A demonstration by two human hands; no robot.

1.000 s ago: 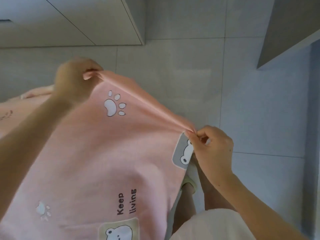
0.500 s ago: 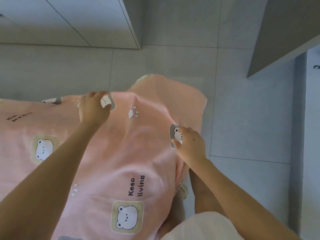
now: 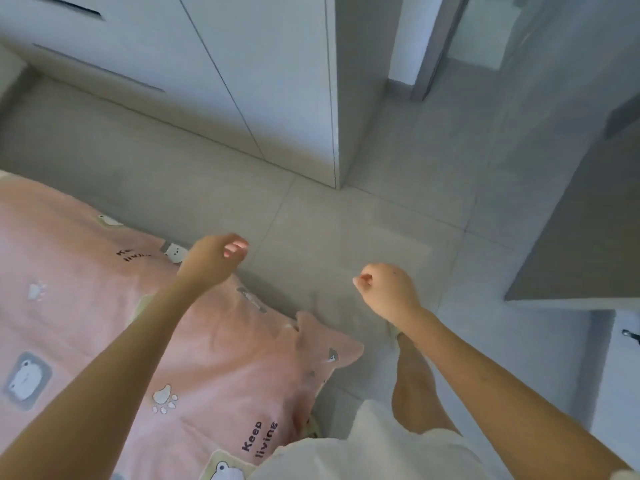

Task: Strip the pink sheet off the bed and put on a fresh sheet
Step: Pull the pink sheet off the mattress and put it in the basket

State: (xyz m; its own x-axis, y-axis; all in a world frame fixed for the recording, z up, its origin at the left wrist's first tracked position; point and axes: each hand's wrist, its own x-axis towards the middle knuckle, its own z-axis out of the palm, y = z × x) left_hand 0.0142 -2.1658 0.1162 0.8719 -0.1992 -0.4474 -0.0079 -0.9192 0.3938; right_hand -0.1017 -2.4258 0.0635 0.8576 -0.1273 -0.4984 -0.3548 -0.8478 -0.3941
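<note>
The pink sheet [image 3: 104, 306], printed with bears, paw marks and "Keep living", lies spread out low at the left. One of its corners [image 3: 332, 351] rests crumpled on the grey tiled floor [image 3: 346, 237]. My left hand [image 3: 213, 259] hovers above the sheet's far edge with its fingers loosely curled, holding nothing. My right hand [image 3: 388, 289] is out over the bare floor, curled into a fist with nothing in it. Neither hand touches the sheet. No fresh sheet is in view.
White cabinet fronts [image 3: 242, 81] stand along the back, ending at a corner. A grey piece of furniture [image 3: 588, 237] juts in from the right. A doorway [image 3: 433, 46] opens at the back right. My legs [image 3: 412, 386] stand beside the sheet's corner.
Both hands have let go of the pink sheet, which has dropped and now lies flat at the left. The view has swung up and to the right.
</note>
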